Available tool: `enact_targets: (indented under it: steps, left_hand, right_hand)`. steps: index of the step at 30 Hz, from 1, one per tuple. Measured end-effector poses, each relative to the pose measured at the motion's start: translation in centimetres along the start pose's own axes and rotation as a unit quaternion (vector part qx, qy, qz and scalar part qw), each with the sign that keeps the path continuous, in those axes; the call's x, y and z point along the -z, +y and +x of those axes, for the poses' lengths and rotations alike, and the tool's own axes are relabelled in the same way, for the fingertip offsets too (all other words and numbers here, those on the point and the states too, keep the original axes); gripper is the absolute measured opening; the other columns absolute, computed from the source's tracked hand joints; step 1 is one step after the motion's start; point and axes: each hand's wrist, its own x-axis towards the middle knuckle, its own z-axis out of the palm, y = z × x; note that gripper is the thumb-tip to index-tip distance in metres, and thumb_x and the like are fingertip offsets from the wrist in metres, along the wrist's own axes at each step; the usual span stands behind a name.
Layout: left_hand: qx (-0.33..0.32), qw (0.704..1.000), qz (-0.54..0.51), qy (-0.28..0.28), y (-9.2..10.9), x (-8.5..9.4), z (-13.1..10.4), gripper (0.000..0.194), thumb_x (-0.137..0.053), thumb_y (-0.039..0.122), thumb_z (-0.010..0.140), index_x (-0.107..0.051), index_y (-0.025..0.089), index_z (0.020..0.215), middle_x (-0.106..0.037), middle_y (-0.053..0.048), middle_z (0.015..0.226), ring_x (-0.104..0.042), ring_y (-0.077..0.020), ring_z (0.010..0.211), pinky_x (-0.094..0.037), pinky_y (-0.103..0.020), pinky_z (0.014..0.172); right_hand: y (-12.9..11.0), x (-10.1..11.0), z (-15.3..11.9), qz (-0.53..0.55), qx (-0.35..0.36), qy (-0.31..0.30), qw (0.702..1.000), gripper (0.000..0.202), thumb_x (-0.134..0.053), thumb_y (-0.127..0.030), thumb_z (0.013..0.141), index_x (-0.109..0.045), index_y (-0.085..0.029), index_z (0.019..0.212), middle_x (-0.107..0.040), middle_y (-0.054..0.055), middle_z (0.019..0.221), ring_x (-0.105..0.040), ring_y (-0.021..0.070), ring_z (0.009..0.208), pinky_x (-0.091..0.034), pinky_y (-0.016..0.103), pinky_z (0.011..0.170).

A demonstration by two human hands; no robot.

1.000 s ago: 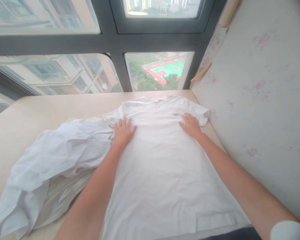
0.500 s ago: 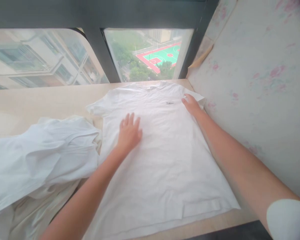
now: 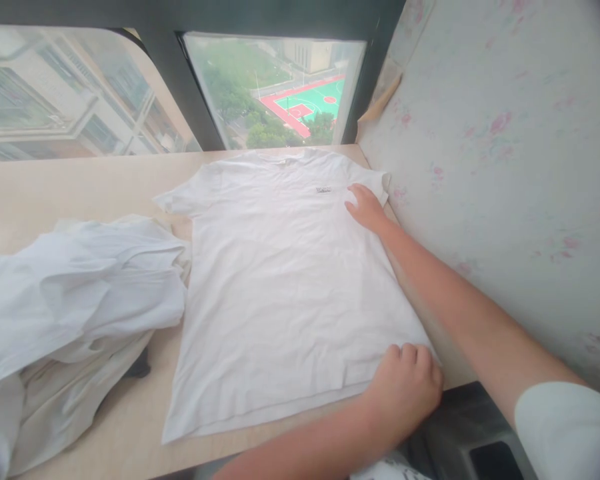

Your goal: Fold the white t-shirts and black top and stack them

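Observation:
A white short-sleeved T-shirt (image 3: 275, 280) lies spread out, its collar toward the window and its hem toward me. It has a small dark print on the chest. My right hand (image 3: 366, 208) is at the shirt's upper right, below the sleeve, with thumb and fingers closed on the fabric. Down at the lower right corner of the hem, my left hand (image 3: 407, 381) has its fingers curled over the edge, gripping the cloth. My left forearm crosses in front of the hem.
A heap of white and beige clothes (image 3: 90, 287) lies left of the shirt on the pale wooden surface (image 3: 65, 187). Behind it is a dark-framed window (image 3: 195, 100). A floral-papered wall (image 3: 505, 187) borders the right side. Something dark (image 3: 460, 433) sits below the front edge.
My left hand has moved from the middle of the shirt down to the lower right hem corner and closed there. My right hand stays near the sleeve. The view has shifted slightly.

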Motion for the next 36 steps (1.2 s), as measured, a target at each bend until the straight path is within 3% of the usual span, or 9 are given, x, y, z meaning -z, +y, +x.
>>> enact_targets:
  steps: [4,9,15,19,22,26,30,33,36]
  left_hand:
    - [0.022,0.999,0.038,0.010,0.5,-1.7,1.4,0.012,-0.045,0.017,0.094,-0.056,0.014,0.090,-0.046,-0.006,0.078,-0.047,-0.0192,0.067,-0.024,-0.033,0.052]
    - [-0.002,1.000,0.019,-0.001,0.1,-2.6,2.1,0.014,-0.044,0.014,0.094,-0.056,0.014,0.089,-0.048,-0.005,0.075,-0.050,-0.0205,0.068,-0.028,-0.033,0.052]
    - [0.093,0.982,-0.152,-0.062,-2.9,-0.8,1.5,0.008,-0.054,0.017,0.087,-0.059,0.015,0.093,-0.061,-0.008,0.089,-0.059,-0.0216,0.079,-0.040,-0.031,0.061]
    - [0.198,0.939,-0.282,-0.024,-4.8,0.1,1.2,0.013,-0.052,0.019,0.088,-0.061,0.019,0.097,-0.065,-0.003,0.088,-0.060,-0.0169,0.078,-0.044,-0.028,0.067]
    - [0.229,0.919,-0.322,-0.006,-5.2,0.3,1.2,0.013,-0.050,0.020,0.089,-0.061,0.020,0.096,-0.066,-0.002,0.085,-0.059,-0.0152,0.076,-0.044,-0.027,0.069]
    - [0.230,0.910,-0.345,0.006,-4.5,0.4,1.7,0.014,-0.050,0.020,0.089,-0.062,0.019,0.096,-0.065,-0.002,0.085,-0.059,-0.0146,0.076,-0.045,-0.027,0.070]
    - [0.206,0.911,-0.357,0.011,-3.6,0.9,1.5,0.013,-0.051,0.021,0.090,-0.062,0.020,0.096,-0.064,-0.001,0.086,-0.059,-0.0144,0.080,-0.046,-0.025,0.072]
    - [0.176,0.927,-0.332,0.012,-3.4,1.6,-0.3,0.016,-0.052,0.020,0.089,-0.062,0.021,0.102,-0.064,-0.003,0.093,-0.060,-0.0164,0.086,-0.048,-0.027,0.075]
    - [0.170,0.953,-0.249,0.012,-3.8,2.6,-4.0,0.027,-0.056,0.020,0.088,-0.059,0.022,0.114,-0.064,-0.007,0.104,-0.060,-0.0203,0.092,-0.050,-0.034,0.081]
  right_hand:
    - [-1.6,0.6,-1.9,0.015,-0.004,-0.006,1.000,0.054,-0.045,-0.033,0.092,-0.049,-0.008,0.140,-0.044,0.016,0.149,-0.037,0.0263,0.141,-0.029,0.045,0.120]
    - [-2.6,4.3,-5.3,0.093,-0.074,0.038,0.992,0.053,-0.049,-0.033,0.089,-0.050,-0.012,0.138,-0.051,0.015,0.143,-0.048,0.0262,0.133,-0.038,0.044,0.115]
    - [-3.7,8.6,-18.2,0.245,-0.212,0.100,0.941,0.041,-0.050,-0.042,0.091,-0.060,-0.019,0.124,-0.065,0.010,0.126,-0.064,0.0232,0.110,-0.051,0.041,0.100]
    - [-5.8,8.9,-27.8,0.254,-0.274,0.119,0.920,0.043,-0.050,-0.048,0.092,-0.061,-0.020,0.123,-0.066,0.011,0.121,-0.066,0.0242,0.105,-0.055,0.042,0.092]
    - [-7.5,8.6,-32.5,0.236,-0.243,0.112,0.934,0.047,-0.055,-0.047,0.090,-0.057,-0.024,0.130,-0.058,0.012,0.133,-0.061,0.0263,0.116,-0.057,0.042,0.090]
    - [-8.5,8.5,-35.3,0.153,-0.195,0.123,0.961,0.044,-0.059,-0.038,0.086,-0.059,-0.024,0.128,-0.051,0.012,0.142,-0.056,0.0291,0.123,-0.058,0.046,0.092]
    - [-8.4,9.0,-36.3,0.066,-0.208,0.141,0.966,0.029,-0.049,-0.027,0.089,-0.067,-0.027,0.112,-0.068,0.007,0.112,-0.068,0.0227,0.088,-0.060,0.042,0.079]
    - [-8.1,9.2,-37.1,0.012,-0.172,0.183,0.968,0.024,-0.049,-0.022,0.089,-0.069,-0.029,0.100,-0.071,0.004,0.102,-0.069,0.0226,0.089,-0.059,0.040,0.080]
    - [-7.6,8.9,-38.1,-0.010,-0.133,0.196,0.971,0.025,-0.051,-0.019,0.087,-0.071,-0.031,0.097,-0.072,0.002,0.102,-0.070,0.0233,0.094,-0.057,0.040,0.087]
